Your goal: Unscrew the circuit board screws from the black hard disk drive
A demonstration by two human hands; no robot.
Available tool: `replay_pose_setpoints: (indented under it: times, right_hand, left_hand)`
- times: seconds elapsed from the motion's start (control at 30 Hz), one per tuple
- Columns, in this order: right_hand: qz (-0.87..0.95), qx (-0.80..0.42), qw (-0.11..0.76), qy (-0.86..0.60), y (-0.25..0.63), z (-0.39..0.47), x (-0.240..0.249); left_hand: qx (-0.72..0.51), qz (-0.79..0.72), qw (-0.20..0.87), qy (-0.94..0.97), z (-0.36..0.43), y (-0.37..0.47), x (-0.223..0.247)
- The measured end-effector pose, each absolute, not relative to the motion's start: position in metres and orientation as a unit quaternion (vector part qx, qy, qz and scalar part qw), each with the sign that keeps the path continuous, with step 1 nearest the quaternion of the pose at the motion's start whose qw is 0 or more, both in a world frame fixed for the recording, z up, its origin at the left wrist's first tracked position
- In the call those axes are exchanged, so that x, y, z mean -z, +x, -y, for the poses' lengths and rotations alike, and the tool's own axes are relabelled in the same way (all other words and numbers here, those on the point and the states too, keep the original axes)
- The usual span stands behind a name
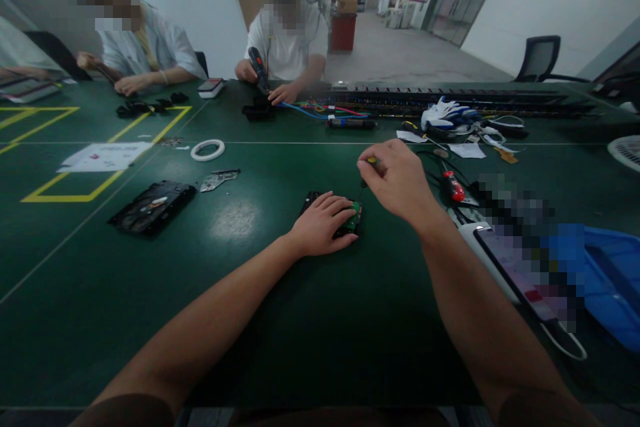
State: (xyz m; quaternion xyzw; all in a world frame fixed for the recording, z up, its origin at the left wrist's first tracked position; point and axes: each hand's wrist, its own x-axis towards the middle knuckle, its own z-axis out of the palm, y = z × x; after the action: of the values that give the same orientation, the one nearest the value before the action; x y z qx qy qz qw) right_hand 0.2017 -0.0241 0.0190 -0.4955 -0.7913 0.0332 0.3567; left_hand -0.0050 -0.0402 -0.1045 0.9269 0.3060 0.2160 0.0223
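Note:
My left hand (325,223) lies over a black hard drive (313,200), its fingers stretched across the top and the thumb along the near edge. A green circuit board (357,217) shows at the drive's right side, partly hidden by the fingers. My right hand (397,180) is closed around a small screwdriver (371,162) with a yellowish handle end. The thin shaft points down at the drive's right end. Whether its tip touches a screw is too small to tell.
Left lie another black drive casing (153,207), a loose circuit board (219,179) and a tape roll (207,150). Right are a red screwdriver (453,187), phone (515,270), blue bin (613,280) and gloves (445,115). Two people work across the table, one holding a power screwdriver (259,68).

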Motion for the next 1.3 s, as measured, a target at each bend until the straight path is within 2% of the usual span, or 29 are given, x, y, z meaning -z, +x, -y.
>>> replay_pose_setpoints:
  times: [1.3]
  right_hand:
    - [0.801, -0.023, 0.348, -0.486, 0.2046, 0.0241, -0.0205]
  left_hand:
    - [-0.223, -0.306, 0.034, 0.925, 0.0394, -0.0046, 0.1056]
